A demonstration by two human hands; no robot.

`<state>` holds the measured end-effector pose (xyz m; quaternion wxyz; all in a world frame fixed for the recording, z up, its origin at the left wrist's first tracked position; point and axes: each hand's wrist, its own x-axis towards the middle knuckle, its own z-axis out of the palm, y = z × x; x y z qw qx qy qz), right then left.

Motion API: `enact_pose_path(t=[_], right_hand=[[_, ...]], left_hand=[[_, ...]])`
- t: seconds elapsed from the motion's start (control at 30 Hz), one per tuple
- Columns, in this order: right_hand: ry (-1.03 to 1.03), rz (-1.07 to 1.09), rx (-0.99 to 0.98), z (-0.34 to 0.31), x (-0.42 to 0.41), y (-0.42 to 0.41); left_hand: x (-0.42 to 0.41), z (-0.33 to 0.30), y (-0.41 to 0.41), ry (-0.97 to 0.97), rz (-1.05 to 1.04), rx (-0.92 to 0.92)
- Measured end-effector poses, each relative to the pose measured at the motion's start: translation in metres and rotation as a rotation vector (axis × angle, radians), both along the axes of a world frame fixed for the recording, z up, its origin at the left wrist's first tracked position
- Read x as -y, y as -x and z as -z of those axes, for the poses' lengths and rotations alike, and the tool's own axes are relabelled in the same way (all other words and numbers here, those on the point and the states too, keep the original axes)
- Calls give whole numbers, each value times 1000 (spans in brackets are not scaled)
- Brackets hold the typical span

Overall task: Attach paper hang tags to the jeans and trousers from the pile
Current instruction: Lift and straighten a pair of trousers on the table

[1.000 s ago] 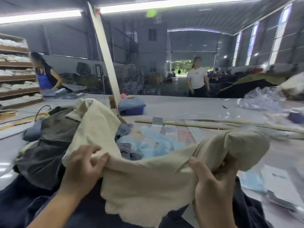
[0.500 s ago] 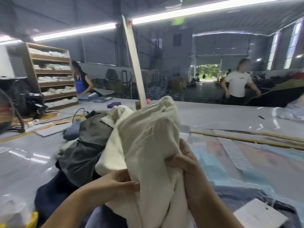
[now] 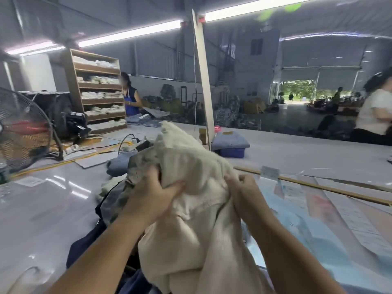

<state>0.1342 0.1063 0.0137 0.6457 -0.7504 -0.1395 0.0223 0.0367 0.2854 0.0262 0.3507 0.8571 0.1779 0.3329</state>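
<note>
Cream trousers (image 3: 197, 200) are bunched up in front of me, lifted above the pile. My left hand (image 3: 154, 187) grips a fold on their left side, thumb curled over the cloth. My right hand (image 3: 244, 192) grips the right side, fingers tucked into the fabric. Beneath and to the left lies the pile (image 3: 118, 192) of grey, dark navy and blue garments. No hang tag shows in either hand.
A glossy white table (image 3: 53, 209) spreads around the pile. A blue tub (image 3: 232, 152) with folded denim stands behind, next to a slanted wooden post (image 3: 204, 81). A fan (image 3: 23, 128) is at far left, a long wooden stick (image 3: 318, 187) at right. Two people work in the background.
The view has swung left. Both hands have gathered the cream trousers from a wide spread into a tight bunch and raised it higher.
</note>
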Motion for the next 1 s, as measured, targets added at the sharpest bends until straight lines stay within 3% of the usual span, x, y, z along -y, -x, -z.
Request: enact_pose_path(t=[0.1, 0.23, 0.43, 0.57, 1.0], right_hand=[[399, -34, -47, 43, 3, 6], [616, -209, -231, 77, 12, 34], [425, -193, -305, 80, 16, 39], [310, -103, -108, 77, 19, 46], [-3, -123, 380, 21, 66, 140]], left_hand=[[7, 41, -27, -215, -116, -261], [4, 87, -33, -246, -167, -395], [3, 93, -24, -177, -294, -666], [5, 84, -13, 243, -115, -754], [40, -4, 45, 683, 456, -435]])
